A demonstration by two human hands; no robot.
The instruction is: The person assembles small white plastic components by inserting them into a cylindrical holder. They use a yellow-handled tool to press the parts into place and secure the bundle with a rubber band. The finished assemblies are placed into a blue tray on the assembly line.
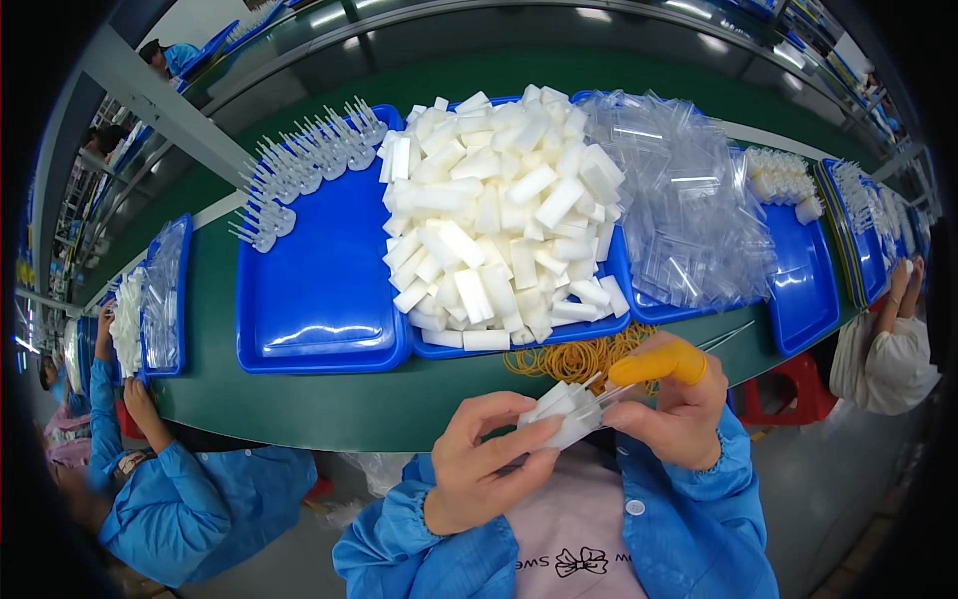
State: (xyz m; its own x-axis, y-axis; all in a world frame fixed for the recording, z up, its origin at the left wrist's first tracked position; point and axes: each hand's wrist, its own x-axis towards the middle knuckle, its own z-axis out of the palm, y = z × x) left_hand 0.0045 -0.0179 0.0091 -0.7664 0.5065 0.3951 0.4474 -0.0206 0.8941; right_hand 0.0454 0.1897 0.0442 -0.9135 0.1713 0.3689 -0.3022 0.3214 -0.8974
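Close to my chest, my left hand [494,454] is closed around a bundle of white foam blocks [564,411]. Thin clear and white plastic pieces [599,391] stick out of the bundle's right side. My right hand [679,399], a yellow finger cot [659,365] on its index finger, pinches those pieces between finger and thumb. How they sit among the foam is partly hidden by my fingers. Just beyond my hands, a heap of yellow-brown rubber bands [569,357] lies on the green table [289,404].
Beyond, blue trays hold piled white foam blocks [499,215], clear plastic sleeves [679,200] and white pieces with upright stems [289,180]. A right-hand blue tray [803,270] holds yellowish-white bundles [783,182]. Tweezers [728,335] lie near my right hand. Co-workers sit left [190,499] and right [893,359].
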